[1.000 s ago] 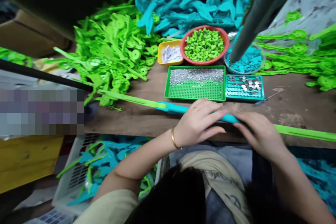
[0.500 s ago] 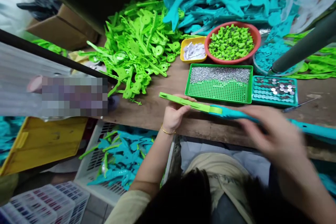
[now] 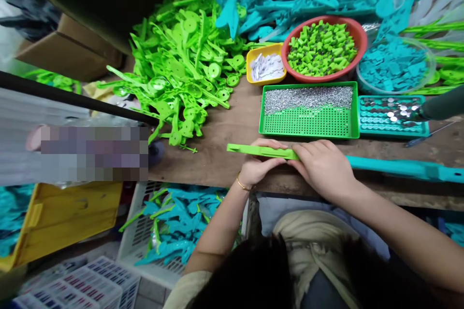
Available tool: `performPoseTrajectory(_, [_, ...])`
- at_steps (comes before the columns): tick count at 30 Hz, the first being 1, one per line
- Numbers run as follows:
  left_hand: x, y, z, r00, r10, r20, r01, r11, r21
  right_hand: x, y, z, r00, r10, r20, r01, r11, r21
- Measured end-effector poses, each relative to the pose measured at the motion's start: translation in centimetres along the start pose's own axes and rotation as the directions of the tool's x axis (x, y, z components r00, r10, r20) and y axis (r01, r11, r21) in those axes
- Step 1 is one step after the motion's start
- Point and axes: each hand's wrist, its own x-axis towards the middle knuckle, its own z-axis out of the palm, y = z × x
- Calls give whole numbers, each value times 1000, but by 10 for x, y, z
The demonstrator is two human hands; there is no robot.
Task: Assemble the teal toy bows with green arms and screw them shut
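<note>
Left hand (image 3: 254,169) is gripping a green plastic part (image 3: 242,149) above the table's (image 3: 206,166) front edge; right hand (image 3: 324,168) is closing around its right end, and a blue length (image 3: 393,166) is extending rightward from beneath. Behind them, a green tray (image 3: 308,126) is sitting beside a teal tray (image 3: 393,131).

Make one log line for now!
left hand: holding slim green plastic bar | right hand: holding long blue plastic bar | beyond: green rectangular plastic tray, silver bits inside
</note>
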Motion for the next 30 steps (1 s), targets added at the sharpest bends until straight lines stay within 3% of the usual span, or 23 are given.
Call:
performPoseTrajectory(5, [7,14,-24,992,72,105,-85,989,122,9,-7,6,994,68,-89,-37,951,308])
performPoseTrajectory(8, [11,21,-27,988,92,122,-116,971,209,12,-11,14,991,104,-89,-61,918,392])
performPoseTrajectory(14, [14,23,-23,988,117,106,-142,949,282,15,-9,16,987,154,-38,-118,870,479])
performPoseTrajectory(18, [15,28,-31,988,18,155,-51,975,214,22,-11,9,984,168,57,-172,832,527])
performPoseTrajectory(20, [16,31,-35,986,-9,169,-22,984,179,25,-15,8,985,166,49,-166,815,555])
performPoseTrajectory(26, [17,38,-36,987,63,147,-100,961,257,32,-25,13,988,155,-20,-119,825,552])
performPoseTrajectory(30, [18,37,-35,989,39,140,-76,959,272,33,-17,9,991,115,61,-129,813,567])
